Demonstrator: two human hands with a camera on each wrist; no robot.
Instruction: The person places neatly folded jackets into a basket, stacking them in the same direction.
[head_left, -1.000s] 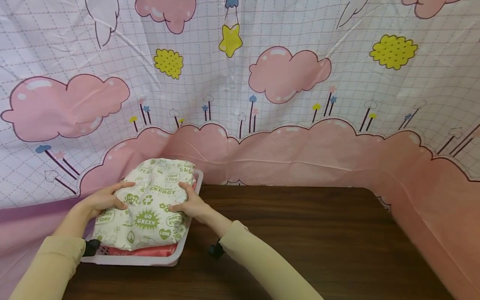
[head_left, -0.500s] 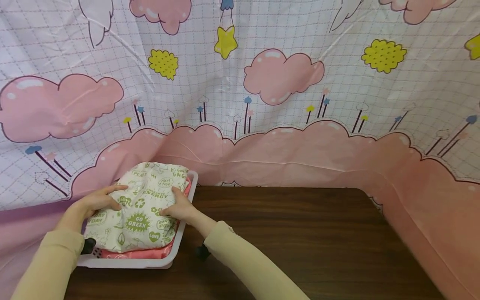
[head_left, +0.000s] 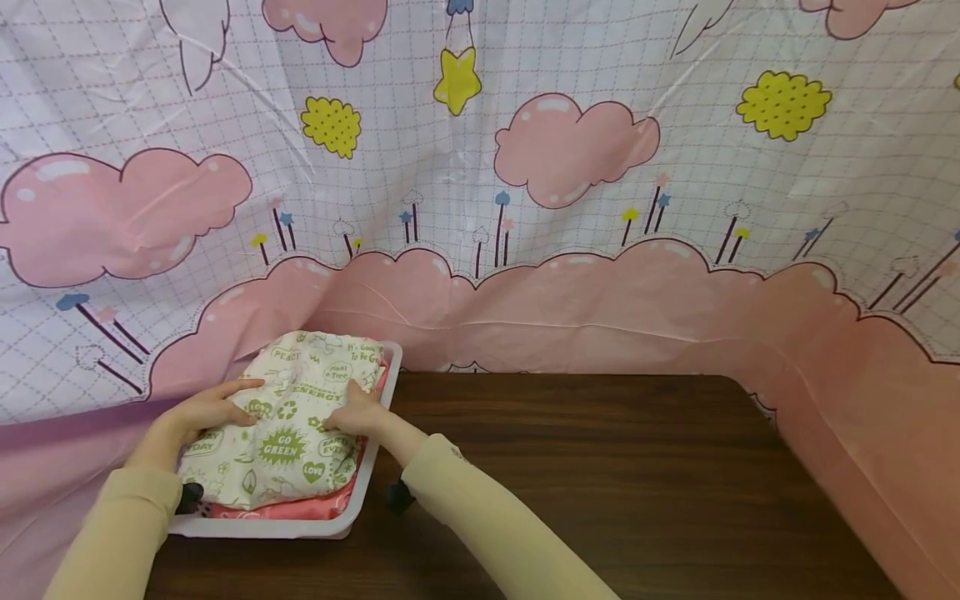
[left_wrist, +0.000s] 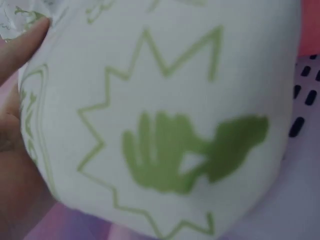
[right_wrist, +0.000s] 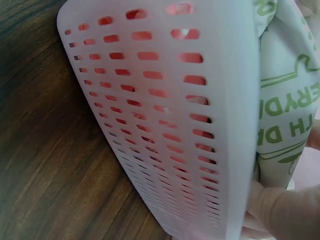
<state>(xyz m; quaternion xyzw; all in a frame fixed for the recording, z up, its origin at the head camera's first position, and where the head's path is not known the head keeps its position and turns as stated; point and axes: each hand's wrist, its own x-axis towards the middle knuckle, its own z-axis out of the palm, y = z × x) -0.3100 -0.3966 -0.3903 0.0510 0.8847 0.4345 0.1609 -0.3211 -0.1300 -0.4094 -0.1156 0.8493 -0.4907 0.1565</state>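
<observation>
A folded white cloth (head_left: pixel 281 417) with green lettering and drawings lies in a white plastic basket (head_left: pixel 341 527), on top of red fabric (head_left: pixel 315 507). My left hand (head_left: pixel 202 412) grips its left side, thumb and a finger spread over the top. On the opposite side my right hand (head_left: pixel 367 415) holds it the same way, close inside the basket's rim. The left wrist view shows the cloth (left_wrist: pixel 200 75) bulging softly beside my fingers. My other fingers are partly hidden by the cloth and the rim.
The basket's slotted wall (right_wrist: pixel 150 90) stands on a dark wooden table (head_left: pixel 600 467), at its left end. A curtain (head_left: pixel 585 300) with pink clouds hangs behind the table and along its right side.
Both hands have lowered slightly with the cloth, and it sits a little deeper in the basket. The head view has shifted a little.
</observation>
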